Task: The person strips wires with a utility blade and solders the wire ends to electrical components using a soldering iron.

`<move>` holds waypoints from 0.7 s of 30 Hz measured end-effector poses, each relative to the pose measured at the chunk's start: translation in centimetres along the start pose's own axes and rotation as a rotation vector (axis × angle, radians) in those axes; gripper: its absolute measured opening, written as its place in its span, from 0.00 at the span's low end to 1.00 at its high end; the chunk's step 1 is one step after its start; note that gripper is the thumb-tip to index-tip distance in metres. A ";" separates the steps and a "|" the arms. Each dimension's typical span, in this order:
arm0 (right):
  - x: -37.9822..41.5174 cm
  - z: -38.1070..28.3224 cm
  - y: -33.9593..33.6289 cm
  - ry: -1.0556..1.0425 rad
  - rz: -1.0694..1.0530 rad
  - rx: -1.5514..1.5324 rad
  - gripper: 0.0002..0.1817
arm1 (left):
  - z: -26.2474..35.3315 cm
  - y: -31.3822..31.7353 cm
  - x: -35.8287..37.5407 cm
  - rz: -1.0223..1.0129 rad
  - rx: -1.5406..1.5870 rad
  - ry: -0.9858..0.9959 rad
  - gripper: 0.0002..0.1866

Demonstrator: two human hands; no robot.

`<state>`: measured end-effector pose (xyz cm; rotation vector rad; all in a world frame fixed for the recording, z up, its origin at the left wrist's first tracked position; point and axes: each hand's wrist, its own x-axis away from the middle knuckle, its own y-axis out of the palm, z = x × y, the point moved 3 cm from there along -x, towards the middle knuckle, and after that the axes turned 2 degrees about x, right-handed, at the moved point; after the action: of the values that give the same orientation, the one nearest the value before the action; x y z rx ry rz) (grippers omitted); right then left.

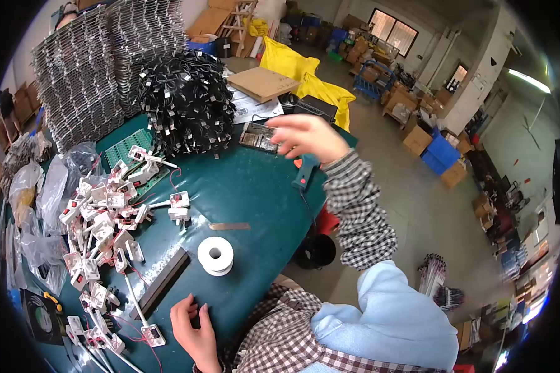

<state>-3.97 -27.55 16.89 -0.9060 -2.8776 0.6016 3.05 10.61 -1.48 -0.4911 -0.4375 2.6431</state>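
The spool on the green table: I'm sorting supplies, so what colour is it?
The spool is white; the head view shows it best.

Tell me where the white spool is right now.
In the head view, the white spool sits on the green tabletop, left of centre, between the flat strip and the left hand, right of the dark bar.

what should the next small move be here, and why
Probably lower the right hand to the teal tool: that hand is raised close to it, fingers spread and seemingly empty, while the tool lies near the table's edge. The left hand, near the white spool, could wait.
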 end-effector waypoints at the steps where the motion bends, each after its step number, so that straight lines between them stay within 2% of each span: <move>1: -0.6 0.2 2.0 -0.006 -0.134 0.043 0.24 | 0.0 0.0 0.0 0.002 0.006 0.001 0.16; 6: -3.1 1.4 9.6 0.001 -0.462 -0.023 0.26 | -0.2 0.1 -0.1 -0.013 0.000 -0.016 0.16; 11: -4.1 3.3 13.7 0.024 -0.517 -0.015 0.30 | 0.3 -0.2 -0.2 -0.007 -0.015 -0.057 0.16; 15: -3.9 4.1 14.5 0.061 -0.493 -0.034 0.32 | 0.2 0.2 -0.3 -0.021 0.022 -0.061 0.17; 18: -4.1 4.5 15.7 -0.022 -0.572 -0.061 0.30 | 0.4 0.0 -0.6 0.026 0.041 -0.003 0.16; 21: -3.7 2.0 16.8 0.021 -0.606 -0.068 0.32 | 0.4 -0.8 -1.2 0.061 -0.047 0.049 0.15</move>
<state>7.82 -17.70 8.78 -0.0143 -2.9320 0.4240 4.16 10.69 -0.51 -0.5918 -0.4781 2.6779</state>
